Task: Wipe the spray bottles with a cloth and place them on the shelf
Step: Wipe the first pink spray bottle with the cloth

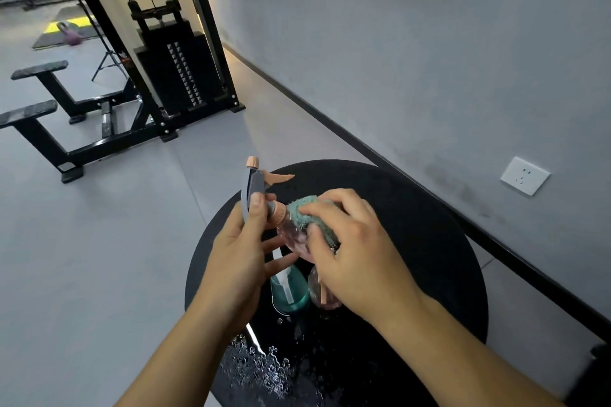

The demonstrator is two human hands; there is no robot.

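Pink bottle, grey-and-peach trigger head at 10 o'clock, tilted above table, teal cloth pressed on shoulder. Teal bottle and second pink at 6 o'clock.

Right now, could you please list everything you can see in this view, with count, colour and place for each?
held spray bottle: one, clear pink with grey and peach trigger head, held above the table
cloth: one, teal, pressed on the held bottle's body
teal bottle: one, on the table under the hands
second pink bottle: one, beside the teal bottle, mostly hidden
round table: one, black, water droplets near its front edge
cable machine: one, black, far left by the wall
kettlebell: one, purple, on a far mat
wall socket: one, white, right wall
left hand: grips the trigger head
right hand: holds the cloth
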